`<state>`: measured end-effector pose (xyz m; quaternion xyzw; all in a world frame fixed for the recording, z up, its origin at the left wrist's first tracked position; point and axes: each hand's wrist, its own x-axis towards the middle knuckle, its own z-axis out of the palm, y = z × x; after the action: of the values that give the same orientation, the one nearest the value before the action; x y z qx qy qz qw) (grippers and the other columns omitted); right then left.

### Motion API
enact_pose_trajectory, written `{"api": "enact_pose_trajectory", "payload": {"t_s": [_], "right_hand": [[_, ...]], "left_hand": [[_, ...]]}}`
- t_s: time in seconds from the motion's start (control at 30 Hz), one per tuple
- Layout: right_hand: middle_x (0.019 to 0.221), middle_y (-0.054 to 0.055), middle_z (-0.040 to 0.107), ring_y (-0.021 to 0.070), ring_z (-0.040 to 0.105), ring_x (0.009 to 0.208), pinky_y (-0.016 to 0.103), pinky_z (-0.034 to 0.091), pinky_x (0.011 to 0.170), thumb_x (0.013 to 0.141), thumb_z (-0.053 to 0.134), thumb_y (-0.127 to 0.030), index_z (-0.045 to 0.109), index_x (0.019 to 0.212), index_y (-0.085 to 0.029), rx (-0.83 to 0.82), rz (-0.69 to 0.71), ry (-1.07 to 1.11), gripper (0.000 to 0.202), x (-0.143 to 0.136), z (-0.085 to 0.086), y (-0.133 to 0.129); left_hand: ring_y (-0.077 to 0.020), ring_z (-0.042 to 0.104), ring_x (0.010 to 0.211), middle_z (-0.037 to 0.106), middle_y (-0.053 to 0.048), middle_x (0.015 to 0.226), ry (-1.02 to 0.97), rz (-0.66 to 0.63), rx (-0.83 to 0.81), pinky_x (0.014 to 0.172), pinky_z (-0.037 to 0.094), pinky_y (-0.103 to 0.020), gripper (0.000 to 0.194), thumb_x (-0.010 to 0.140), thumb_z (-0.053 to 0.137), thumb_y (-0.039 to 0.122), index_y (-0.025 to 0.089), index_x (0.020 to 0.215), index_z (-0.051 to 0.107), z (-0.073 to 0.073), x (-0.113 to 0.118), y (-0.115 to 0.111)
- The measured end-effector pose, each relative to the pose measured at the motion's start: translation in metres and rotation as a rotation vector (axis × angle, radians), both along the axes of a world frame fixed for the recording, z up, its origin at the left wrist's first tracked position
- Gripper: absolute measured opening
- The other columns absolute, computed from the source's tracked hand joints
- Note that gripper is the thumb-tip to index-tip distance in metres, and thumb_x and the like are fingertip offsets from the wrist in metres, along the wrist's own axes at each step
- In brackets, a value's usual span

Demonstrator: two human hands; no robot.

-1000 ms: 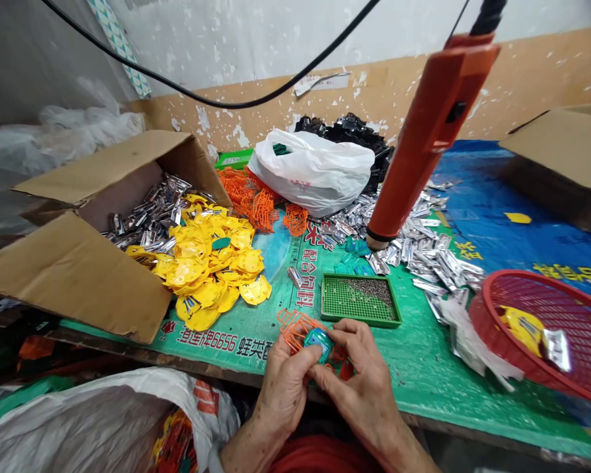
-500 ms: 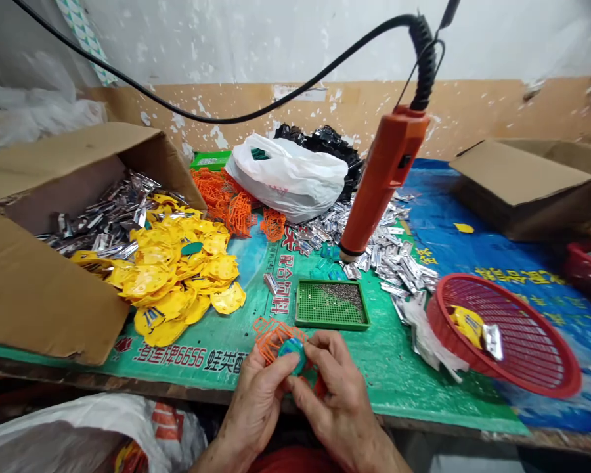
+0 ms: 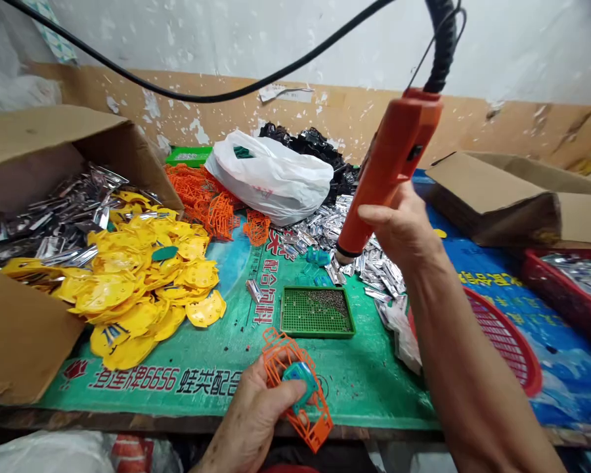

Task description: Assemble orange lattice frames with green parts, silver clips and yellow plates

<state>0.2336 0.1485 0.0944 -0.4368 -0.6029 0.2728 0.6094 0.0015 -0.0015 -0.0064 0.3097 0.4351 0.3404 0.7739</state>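
My left hand (image 3: 259,404) holds an orange lattice-like plastic frame (image 3: 320,427) with a teal plastic part (image 3: 298,381) on it, the thumb pressing on the teal part. My right hand (image 3: 398,220) is wrapped round the orange electric screwdriver (image 3: 387,154), which hangs tip down from a black cable. Its tip is just above silver pieces at the back of a green tray. The green perforated tray (image 3: 288,312) lies beyond my left hand, with small screws gathered at its upper right. A few teal parts (image 3: 318,256) rest behind the tray.
Yellow parts (image 3: 142,276) spill from a cardboard box (image 3: 24,335) on the left. Orange frames (image 3: 194,190) and a white bag (image 3: 276,174) lie behind. Silver pieces (image 3: 384,269) spread near a red basket (image 3: 502,335). Another carton (image 3: 482,187) stands at right.
My right hand has left the orange frame and teal part and taken hold of the screwdriver. My left hand alone now holds the frame. The view has shifted slightly right.
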Motion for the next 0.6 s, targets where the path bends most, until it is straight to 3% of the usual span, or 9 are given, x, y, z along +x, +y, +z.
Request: {"api": "enact_pose_trajectory", "payload": {"t_s": [0.07,0.13,0.4,0.6], "right_hand": [[0.098,0.004,0.065,0.0230,0.063,0.089,0.041,0.053,0.074,0.054,0.080,-0.036,0.059,0.106,-0.022,-0.078,0.093,0.048,0.058,-0.016,0.007,0.013],[0.085,0.002,0.065,0.0202,0.063,0.077,0.040,0.054,0.072,0.057,0.077,-0.026,0.060,0.101,-0.019,-0.126,0.097,0.056,0.047,-0.030,0.009,0.011],[0.069,-0.003,0.062,0.0151,0.057,0.056,0.034,0.051,0.053,0.062,0.077,-0.026,0.062,0.098,-0.023,-0.160,-0.205,0.062,0.039,-0.041,-0.020,-0.055],[0.068,-0.003,0.063,0.0137,0.058,0.058,0.032,0.049,0.058,0.062,0.080,-0.024,0.062,0.079,-0.020,-0.154,-0.279,0.155,0.025,-0.039,-0.034,-0.064]], "left_hand": [[-0.0175,0.060,0.074,0.064,-0.004,0.086,-0.027,-0.022,0.010,0.071,0.052,-0.031,0.026,0.067,0.067,0.021,0.017,0.093,0.066,0.000,0.001,0.002],[-0.0173,0.060,0.073,0.064,-0.003,0.083,-0.053,-0.034,0.011,0.072,0.051,-0.032,0.024,0.067,0.067,0.021,0.016,0.091,0.066,0.000,0.002,0.005],[-0.0155,0.055,0.066,0.062,-0.001,0.073,-0.130,-0.080,-0.035,0.064,0.046,-0.027,0.022,0.067,0.067,0.022,0.017,0.089,0.065,-0.003,0.010,0.011],[-0.0137,0.055,0.062,0.062,-0.001,0.070,-0.098,-0.098,-0.048,0.065,0.046,-0.028,0.025,0.070,0.068,0.024,0.016,0.093,0.066,-0.009,0.011,0.010]]}}
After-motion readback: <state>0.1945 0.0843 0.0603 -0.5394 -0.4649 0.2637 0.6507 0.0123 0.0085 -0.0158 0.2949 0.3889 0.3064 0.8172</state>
